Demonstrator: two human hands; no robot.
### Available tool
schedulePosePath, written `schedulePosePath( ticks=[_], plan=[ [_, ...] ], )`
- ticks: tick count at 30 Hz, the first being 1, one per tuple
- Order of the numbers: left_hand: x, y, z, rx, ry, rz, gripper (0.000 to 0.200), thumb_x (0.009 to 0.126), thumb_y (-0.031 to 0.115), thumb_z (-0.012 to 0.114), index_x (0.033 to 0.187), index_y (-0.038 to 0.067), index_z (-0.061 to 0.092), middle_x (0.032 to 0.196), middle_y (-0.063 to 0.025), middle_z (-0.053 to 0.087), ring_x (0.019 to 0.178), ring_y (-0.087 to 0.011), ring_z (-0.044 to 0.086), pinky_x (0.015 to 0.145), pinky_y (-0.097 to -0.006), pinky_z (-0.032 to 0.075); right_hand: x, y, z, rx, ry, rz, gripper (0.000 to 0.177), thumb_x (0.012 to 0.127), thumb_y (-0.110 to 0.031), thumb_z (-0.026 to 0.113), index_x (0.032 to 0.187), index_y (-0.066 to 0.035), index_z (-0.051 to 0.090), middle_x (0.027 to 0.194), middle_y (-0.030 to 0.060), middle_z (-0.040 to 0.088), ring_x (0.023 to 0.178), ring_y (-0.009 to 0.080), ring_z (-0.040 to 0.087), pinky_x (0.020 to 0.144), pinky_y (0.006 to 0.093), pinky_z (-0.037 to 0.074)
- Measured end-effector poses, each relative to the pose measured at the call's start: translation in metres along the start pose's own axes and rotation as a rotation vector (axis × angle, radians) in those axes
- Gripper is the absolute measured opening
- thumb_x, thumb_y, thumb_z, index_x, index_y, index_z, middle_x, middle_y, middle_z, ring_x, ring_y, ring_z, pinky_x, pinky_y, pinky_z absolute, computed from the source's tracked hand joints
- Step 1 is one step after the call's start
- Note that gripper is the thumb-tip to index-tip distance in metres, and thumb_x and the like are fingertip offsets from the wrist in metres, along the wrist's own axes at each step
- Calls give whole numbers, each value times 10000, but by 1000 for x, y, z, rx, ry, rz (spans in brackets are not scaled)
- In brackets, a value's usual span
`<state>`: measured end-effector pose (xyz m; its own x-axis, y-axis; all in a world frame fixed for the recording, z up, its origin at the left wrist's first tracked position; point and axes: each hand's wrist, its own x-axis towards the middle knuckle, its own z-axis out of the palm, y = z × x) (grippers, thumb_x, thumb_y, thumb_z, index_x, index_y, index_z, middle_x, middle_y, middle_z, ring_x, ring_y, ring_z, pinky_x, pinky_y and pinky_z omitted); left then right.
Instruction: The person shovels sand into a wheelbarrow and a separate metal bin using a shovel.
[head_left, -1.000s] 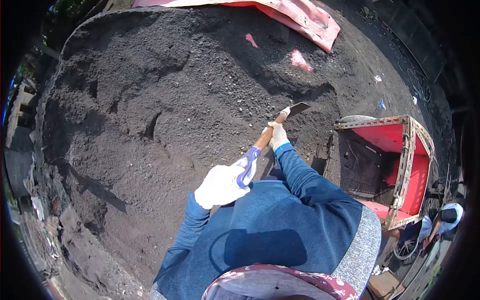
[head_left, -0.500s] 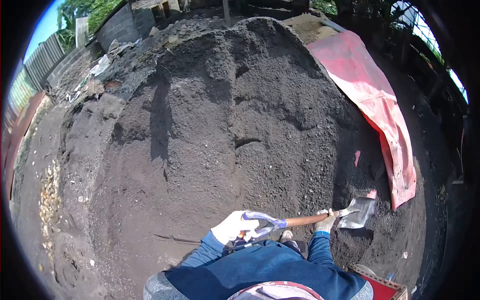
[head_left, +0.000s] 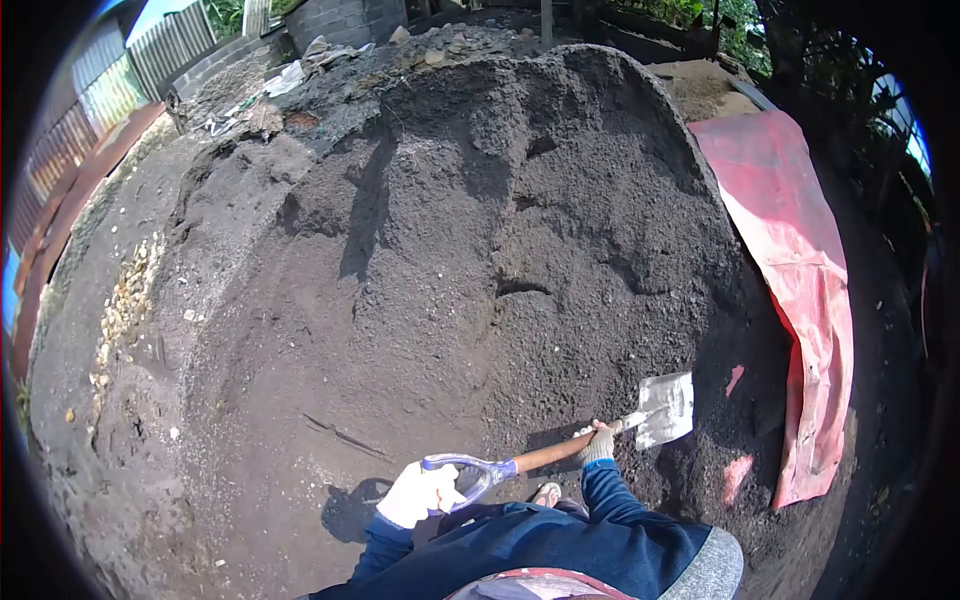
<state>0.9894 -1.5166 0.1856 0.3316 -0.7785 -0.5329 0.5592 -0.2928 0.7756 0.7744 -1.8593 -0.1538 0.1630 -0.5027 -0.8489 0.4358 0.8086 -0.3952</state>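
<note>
Both hands wear pale work gloves and grip one shovel (head_left: 553,453). My left hand (head_left: 415,495) is closed around its purple-and-grey D-shaped handle. Farther along, close to the metal socket, my right hand (head_left: 597,442) wraps the wooden shaft. The flat metal blade (head_left: 667,409), bright in the sun, points right over the dark sand and carries no visible load. A large heap of dark, gravelly sand (head_left: 560,240) rises in front of me, its face cut into ridges and hollows.
A red tarp (head_left: 800,260) drapes over the heap's right side. A thin dark stick (head_left: 347,437) lies on the ground left of the shovel. Pale stones (head_left: 128,300) line the left ground, near rusty corrugated sheets (head_left: 85,185). My sandaled foot (head_left: 547,494) shows below the shaft.
The shovel and both hands have swung left in view, and the blade has turned to catch the sun. My view has shifted, so the heap and tarp appear farther right.
</note>
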Motion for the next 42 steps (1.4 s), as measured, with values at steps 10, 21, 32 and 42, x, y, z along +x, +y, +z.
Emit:
schedulePosePath(
  ticks=[10,21,32,42],
  plan=[
    [-11,-106,-24,-750,-56,103,372,957,348,450,979,-2,574,811,-135,609,756,-319,624,807,-488,510,-33,-15,106,-132,-132,-56,185,794,-185,685,762,-76,539,680,80,543,528,285,545,517,425,490],
    [43,-50,-30,-638,-49,291,303,903,338,651,955,48,584,751,-86,606,656,-269,619,630,-421,518,-62,-38,268,-318,-208,-135,126,847,-103,624,850,-23,526,675,113,527,519,256,562,451,432,520],
    [258,81,68,-455,-107,149,214,932,229,558,791,71,534,641,-58,546,564,-226,579,614,-370,523,101,-199,361,-304,-138,-199,127,834,-74,643,877,12,561,743,128,579,580,277,593,501,469,549],
    [430,37,85,90,196,349,400,997,502,431,838,144,512,650,11,500,558,-166,524,676,-470,519,219,-317,387,-329,-145,-291,78,879,-68,598,887,-4,554,740,134,618,575,271,630,497,458,556]
  ],
)
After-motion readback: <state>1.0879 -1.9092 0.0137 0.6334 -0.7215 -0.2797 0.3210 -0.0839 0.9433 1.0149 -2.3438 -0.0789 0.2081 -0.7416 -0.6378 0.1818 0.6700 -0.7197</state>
